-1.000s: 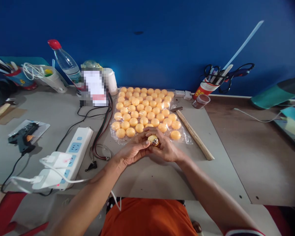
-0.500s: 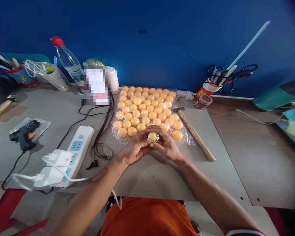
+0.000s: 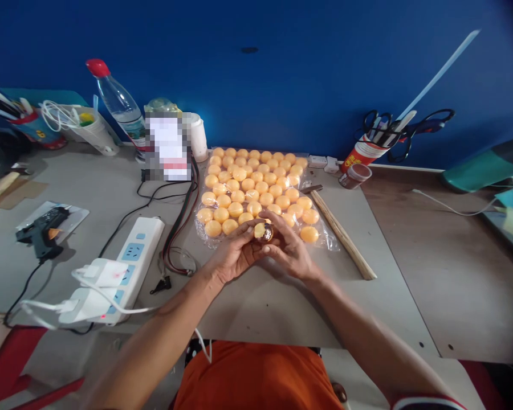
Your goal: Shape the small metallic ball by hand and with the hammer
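Between my hands, above the table, is a small ball (image 3: 263, 231), pale yellow on its left side and shiny gold-brown on its right. My left hand (image 3: 234, 250) grips it with thumb and fingers from the left. Close around its right side is my right hand (image 3: 293, 250), thumb and fingers spread apart; whether a fingertip touches the ball is hard to tell. Just beyond the hands lies a clear plastic sheet of orange-yellow balls (image 3: 248, 183), set in rows. The hands cover part of its near edge.
A hammer (image 3: 344, 236) with a wooden handle lies right of the balls. At left are a white power strip (image 3: 132, 256) with plugs, loose black cables and a black glue gun (image 3: 45, 230). A bottle (image 3: 119, 108), a red cup of scissors (image 3: 363, 151) and a small jar (image 3: 355, 176) stand farther back.
The ball has shifted slightly left and up and turned, showing more of its shiny side. My right thumb and fingers have spread apart, while my left hand keeps its hold.
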### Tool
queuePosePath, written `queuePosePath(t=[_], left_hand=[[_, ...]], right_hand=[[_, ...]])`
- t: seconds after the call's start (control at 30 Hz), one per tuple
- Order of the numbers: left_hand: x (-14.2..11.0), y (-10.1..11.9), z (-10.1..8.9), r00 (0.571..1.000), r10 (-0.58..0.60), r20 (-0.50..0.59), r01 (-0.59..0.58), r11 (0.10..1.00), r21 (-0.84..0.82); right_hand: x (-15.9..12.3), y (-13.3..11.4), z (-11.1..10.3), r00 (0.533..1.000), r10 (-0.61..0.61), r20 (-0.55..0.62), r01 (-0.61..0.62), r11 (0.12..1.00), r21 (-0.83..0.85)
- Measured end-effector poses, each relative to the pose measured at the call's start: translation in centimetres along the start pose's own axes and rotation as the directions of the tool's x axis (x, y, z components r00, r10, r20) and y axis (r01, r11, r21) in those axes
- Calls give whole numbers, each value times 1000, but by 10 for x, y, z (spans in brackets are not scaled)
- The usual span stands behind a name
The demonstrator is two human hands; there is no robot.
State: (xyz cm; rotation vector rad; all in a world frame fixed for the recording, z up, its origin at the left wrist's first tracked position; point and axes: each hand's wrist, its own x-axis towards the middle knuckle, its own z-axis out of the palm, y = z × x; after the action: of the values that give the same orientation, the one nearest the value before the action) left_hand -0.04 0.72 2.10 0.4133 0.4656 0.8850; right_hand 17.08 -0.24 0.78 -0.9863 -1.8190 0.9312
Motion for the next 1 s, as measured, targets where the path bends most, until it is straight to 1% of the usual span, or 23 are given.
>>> queuePosePath(t=[0.1, 0.17, 0.23, 0.37, 0.5, 0.6, 0.67, 0.8, 0.9, 1.0], left_hand=[[0, 0, 1, 1000, 11, 0, -11, 1000, -20], [0, 0, 0, 1000, 13, 1, -13, 1000, -28], [0, -2, -1, 1000, 16, -4, -16, 999, -37], [-1, -3, -2, 999, 38, -26, -38, 999, -31], [-2, -2, 0, 999, 34, 12, -34, 999, 5], [-3, -1, 1, 999, 28, 27, -28, 1000, 9], [-2, -1, 0, 999, 28, 28, -28, 1000, -5], [-1, -1, -1, 999, 32, -3, -32, 999, -33], [0, 0, -1, 1000, 16, 5, -16, 1000, -18], [-1, 0, -3, 999, 32, 16, -31, 999, -9]], right_hand=[[0, 1, 3, 991, -124, -41, 119, 988, -98], [1, 1, 4, 987, -157, -38, 151, 980, -128], [2, -1, 5, 986, -162, -47, 155, 980, -123], [2, -4, 5, 989, -129, -72, 123, 989, -79], [0, -3, 4, 989, -131, -69, 131, 991, 1], [-1, -3, 3, 995, -70, -68, 74, 996, 52], [0, -2, 3, 996, -54, -68, 55, 998, 26], [2, -1, 5, 993, -82, -91, 78, 996, -40], [0, 2, 6, 996, -35, -83, 36, 999, 14], [-3, 3, 7, 996, 34, -85, -26, 995, 92]])
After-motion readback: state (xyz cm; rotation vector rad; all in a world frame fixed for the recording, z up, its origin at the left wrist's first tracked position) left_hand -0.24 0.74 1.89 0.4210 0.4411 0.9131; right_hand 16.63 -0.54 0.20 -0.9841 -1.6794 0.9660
